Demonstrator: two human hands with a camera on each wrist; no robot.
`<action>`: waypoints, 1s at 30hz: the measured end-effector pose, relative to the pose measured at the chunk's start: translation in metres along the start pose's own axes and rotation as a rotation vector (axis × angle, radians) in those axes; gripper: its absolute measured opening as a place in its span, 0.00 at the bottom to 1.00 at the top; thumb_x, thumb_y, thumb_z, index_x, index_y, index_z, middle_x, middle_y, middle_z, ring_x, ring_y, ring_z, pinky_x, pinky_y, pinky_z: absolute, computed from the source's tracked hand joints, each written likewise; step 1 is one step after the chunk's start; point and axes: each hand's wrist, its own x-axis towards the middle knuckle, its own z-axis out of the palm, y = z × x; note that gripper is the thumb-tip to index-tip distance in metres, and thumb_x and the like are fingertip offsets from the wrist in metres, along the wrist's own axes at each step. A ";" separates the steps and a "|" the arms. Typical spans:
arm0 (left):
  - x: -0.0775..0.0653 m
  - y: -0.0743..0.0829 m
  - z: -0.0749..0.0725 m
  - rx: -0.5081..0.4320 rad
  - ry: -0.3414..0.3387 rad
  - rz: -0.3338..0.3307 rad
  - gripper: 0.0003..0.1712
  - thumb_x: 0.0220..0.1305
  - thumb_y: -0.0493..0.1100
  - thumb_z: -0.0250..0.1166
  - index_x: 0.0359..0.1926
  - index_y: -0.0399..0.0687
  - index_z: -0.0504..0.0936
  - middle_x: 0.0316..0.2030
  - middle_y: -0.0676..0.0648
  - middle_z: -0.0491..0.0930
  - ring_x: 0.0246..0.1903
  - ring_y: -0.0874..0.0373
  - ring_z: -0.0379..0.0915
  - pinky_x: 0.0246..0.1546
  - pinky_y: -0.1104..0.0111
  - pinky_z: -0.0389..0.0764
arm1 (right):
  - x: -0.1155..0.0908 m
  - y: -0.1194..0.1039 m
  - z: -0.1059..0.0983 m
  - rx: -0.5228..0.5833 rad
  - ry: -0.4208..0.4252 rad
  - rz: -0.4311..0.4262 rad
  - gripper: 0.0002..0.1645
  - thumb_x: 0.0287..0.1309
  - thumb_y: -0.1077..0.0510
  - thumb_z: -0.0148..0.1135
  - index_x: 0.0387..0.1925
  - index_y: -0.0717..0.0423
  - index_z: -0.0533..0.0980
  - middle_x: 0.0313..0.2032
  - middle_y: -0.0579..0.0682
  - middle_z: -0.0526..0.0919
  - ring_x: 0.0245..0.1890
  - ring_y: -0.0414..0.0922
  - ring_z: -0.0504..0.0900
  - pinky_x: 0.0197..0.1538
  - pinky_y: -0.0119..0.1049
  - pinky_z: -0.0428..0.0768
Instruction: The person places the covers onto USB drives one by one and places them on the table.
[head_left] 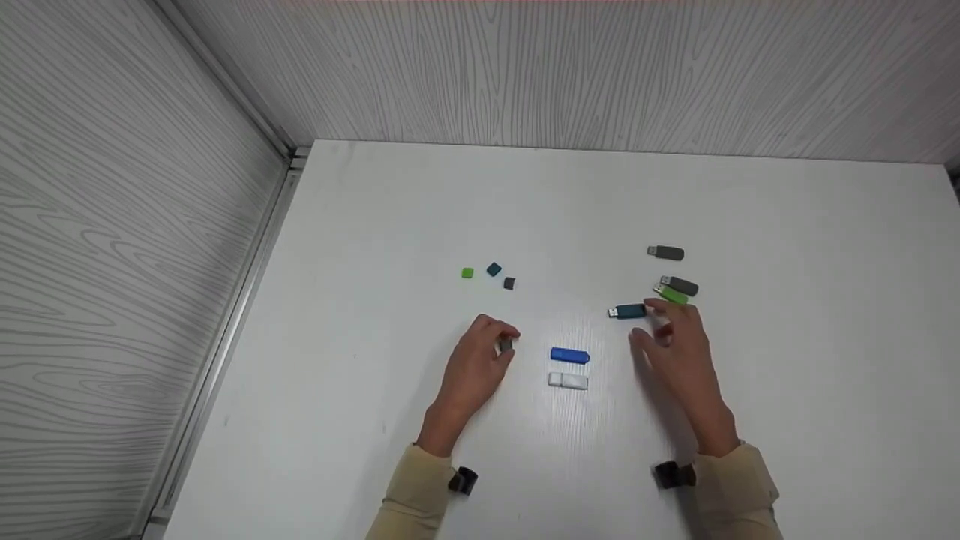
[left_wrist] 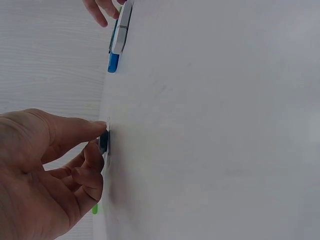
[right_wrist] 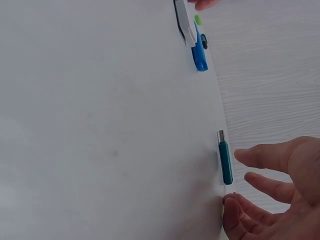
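Teal USB stick (head_left: 630, 310): one, lying flat on the table (head_left: 450, 202), just beyond the right grip (head_left: 679, 349); its rear end at the index fingertip, contact uncertain. Right grip: relaxed, thumb and fingers parted. Small dark cap (head_left: 505, 345): one, pinched between thumb and fingers of the left grip (head_left: 474, 362). Blue stick (head_left: 570, 355) and white stick (head_left: 568, 381): side by side between the two grips, nearer the person. Green cap (head_left: 467, 273), teal cap (head_left: 494, 268), grey cap (head_left: 509, 283): beyond the left grip. Green stick (head_left: 674, 295): against a grey stick (head_left: 682, 286), beyond the right fingers; second grey stick (head_left: 669, 253) farther. Teal stick's orientation: long axis roughly crosswise, metal plug pointing left.
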 end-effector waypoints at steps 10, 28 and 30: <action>0.000 0.000 -0.001 -0.008 0.012 0.010 0.13 0.71 0.34 0.67 0.53 0.50 0.85 0.49 0.49 0.80 0.45 0.58 0.79 0.47 0.67 0.83 | 0.002 -0.001 -0.007 0.001 0.019 -0.025 0.31 0.72 0.58 0.64 0.74 0.55 0.70 0.68 0.63 0.70 0.54 0.56 0.77 0.55 0.42 0.76; 0.001 0.001 0.000 0.018 -0.015 -0.045 0.13 0.71 0.35 0.68 0.53 0.50 0.85 0.49 0.49 0.80 0.44 0.58 0.78 0.47 0.67 0.82 | 0.006 0.002 -0.019 -0.001 0.068 -0.024 0.29 0.75 0.55 0.60 0.73 0.55 0.71 0.66 0.62 0.73 0.55 0.55 0.78 0.48 0.29 0.74; 0.001 0.001 0.000 0.021 -0.012 -0.043 0.12 0.71 0.35 0.68 0.53 0.50 0.85 0.49 0.49 0.80 0.44 0.58 0.78 0.47 0.67 0.83 | 0.007 0.003 -0.022 -0.002 0.073 -0.025 0.29 0.75 0.54 0.60 0.73 0.55 0.70 0.66 0.62 0.73 0.55 0.55 0.78 0.46 0.27 0.73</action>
